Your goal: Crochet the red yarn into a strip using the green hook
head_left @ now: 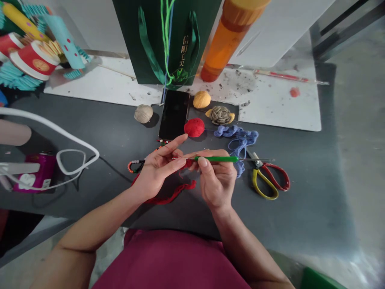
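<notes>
The left hand (158,168) and right hand (219,176) are close together above the tabletop (306,212), in from its front edge. The left pinches red yarn (189,163); the right grips a green hook (218,159) pointing leftward across it. Beyond sits a red ball (194,127).

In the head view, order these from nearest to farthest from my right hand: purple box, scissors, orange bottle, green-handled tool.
1. Green-handled tool: held in your right hand.
2. Scissors: just to the right.
3. Orange bottle: at the table's back.
4. Purple box: far left.
</notes>
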A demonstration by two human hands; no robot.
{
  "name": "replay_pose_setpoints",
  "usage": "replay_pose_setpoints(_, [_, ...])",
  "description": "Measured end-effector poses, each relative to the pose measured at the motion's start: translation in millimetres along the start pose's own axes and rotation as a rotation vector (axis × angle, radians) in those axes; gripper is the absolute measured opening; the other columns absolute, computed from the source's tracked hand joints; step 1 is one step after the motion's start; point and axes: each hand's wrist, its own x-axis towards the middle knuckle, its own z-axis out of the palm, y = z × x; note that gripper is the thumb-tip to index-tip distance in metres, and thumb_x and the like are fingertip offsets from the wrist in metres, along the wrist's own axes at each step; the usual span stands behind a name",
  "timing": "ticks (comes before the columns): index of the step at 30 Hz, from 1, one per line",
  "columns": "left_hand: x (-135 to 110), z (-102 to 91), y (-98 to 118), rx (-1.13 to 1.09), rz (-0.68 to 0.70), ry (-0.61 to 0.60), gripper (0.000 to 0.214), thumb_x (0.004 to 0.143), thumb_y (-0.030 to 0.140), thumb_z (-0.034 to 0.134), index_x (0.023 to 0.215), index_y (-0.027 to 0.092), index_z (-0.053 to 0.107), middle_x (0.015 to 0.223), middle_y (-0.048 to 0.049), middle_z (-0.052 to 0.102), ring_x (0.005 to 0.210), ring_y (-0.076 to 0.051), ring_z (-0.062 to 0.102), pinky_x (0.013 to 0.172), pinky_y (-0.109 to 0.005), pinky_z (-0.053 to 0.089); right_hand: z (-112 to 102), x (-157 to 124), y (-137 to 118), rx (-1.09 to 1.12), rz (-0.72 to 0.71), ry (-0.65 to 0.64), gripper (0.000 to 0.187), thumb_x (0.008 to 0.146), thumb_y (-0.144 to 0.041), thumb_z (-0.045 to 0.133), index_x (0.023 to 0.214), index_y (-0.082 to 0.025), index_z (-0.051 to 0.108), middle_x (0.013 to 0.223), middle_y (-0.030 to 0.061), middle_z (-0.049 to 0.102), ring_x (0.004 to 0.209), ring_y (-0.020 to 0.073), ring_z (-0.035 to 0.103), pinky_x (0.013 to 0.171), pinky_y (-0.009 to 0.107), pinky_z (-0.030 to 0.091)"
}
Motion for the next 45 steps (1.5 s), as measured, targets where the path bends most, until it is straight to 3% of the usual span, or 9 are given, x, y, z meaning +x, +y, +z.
replay_pose_setpoints(5, [0,1.7,-3,-0.041,-0.049,0.044,0.053,0.074,0.030,0.097,0.125,0.028,0.081,0.075,0.0063,0.066,0.072,-0.008,0.057,0.075,-0.025,0.046,0,2,-5,-0.259,-0.350,-0.033,0.020,0.094,-0.015,0.075,0.108,-0.030,0.079,0.101,0.0026,0.087,0.086,0.0207,0.082,0.072,0.037,0.067])
replay_pose_setpoints(7, [1,2.2,-4,-0.107,-0.093,0.026,0.052,0.073,0.028,0.097,0.123,0.027,0.081,0.071,0.0077,0.063,0.071,-0.008,0.056,0.077,-0.024,0.047,2,1,-5,-0.306,-0.392,-0.010,0.022,0.093,-0.014,0.076,0.107,-0.030,0.079,0.102,0.0028,0.087,0.084,0.0203,0.082,0.072,0.037,0.067])
replay_pose_setpoints(12, [2,1.0,-4,-0.206,-0.132,-0.010,0.048,0.073,0.023,0.096,0.119,0.028,0.082,0.066,0.0093,0.058,0.067,-0.007,0.054,0.078,-0.024,0.046,7,-2,-9,-0.248,-0.215,0.106,0.009,0.099,-0.021,0.071,0.100,-0.027,0.078,0.089,0.0010,0.086,0.080,0.0192,0.083,0.073,0.035,0.068])
replay_pose_setpoints(16, [3,-1.5,-2,-0.195,-0.127,-0.009,0.047,0.072,0.024,0.098,0.116,0.031,0.084,0.069,0.0091,0.060,0.067,-0.006,0.052,0.074,-0.023,0.044,5,-4,-11,-0.267,-0.079,0.199,0.009,0.100,-0.032,0.071,0.099,-0.025,0.076,0.084,0.0008,0.083,0.062,0.0150,0.075,0.056,0.029,0.060])
replay_pose_setpoints(24, [5,-3.1,0,-0.161,-0.124,-0.030,0.046,0.072,0.028,0.097,0.117,0.028,0.084,0.069,0.0075,0.062,0.069,-0.008,0.056,0.079,-0.026,0.049,0,1,5,-0.014,0.052,0.143,0.013,0.109,-0.038,0.055,0.102,-0.028,0.059,0.070,-0.0030,0.076,0.051,0.0152,0.072,0.045,0.026,0.054])
replay_pose_setpoints(34, [6,-5.1,1,-0.194,-0.114,-0.094,0.044,0.071,0.027,0.098,0.114,0.032,0.086,0.071,0.0074,0.068,0.072,-0.008,0.066,0.085,-0.026,0.054,0,2,-7,0.119,0.228,0.151,0.014,0.105,-0.045,0.061,0.101,-0.032,0.059,0.072,-0.0028,0.078,0.070,0.0239,0.082,0.064,0.039,0.063])
replay_pose_setpoints(37, [6,-4.0,1,-0.204,-0.120,-0.116,0.041,0.073,0.028,0.097,0.112,0.034,0.086,0.075,0.0062,0.073,0.074,-0.009,0.069,0.084,-0.025,0.055,0,6,-6,0.168,0.272,0.096,0.020,0.104,-0.051,0.060,0.098,-0.032,0.059,0.068,-0.0022,0.078,0.075,0.0263,0.083,0.067,0.042,0.065])
replay_pose_setpoints(41, [4,-2.1,1,-0.167,-0.096,-0.131,0.041,0.074,0.028,0.097,0.113,0.036,0.086,0.074,0.0061,0.072,0.074,-0.009,0.068,0.085,-0.026,0.054,-1,6,-2,0.223,0.303,0.035,0.023,0.101,-0.055,0.066,0.097,-0.031,0.064,0.069,-0.0025,0.078,0.074,0.0242,0.082,0.068,0.040,0.066])
replay_pose_setpoints(45, [1,-1.5,-3,-0.106,-0.084,-0.072,0.047,0.073,0.027,0.098,0.118,0.034,0.085,0.079,0.0056,0.071,0.075,-0.009,0.063,0.083,-0.026,0.053,0,-1,0,0.206,0.233,0.058,0.017,0.096,-0.045,0.077,0.098,-0.029,0.073,0.091,-0.0013,0.084,0.079,0.0189,0.082,0.070,0.034,0.067])
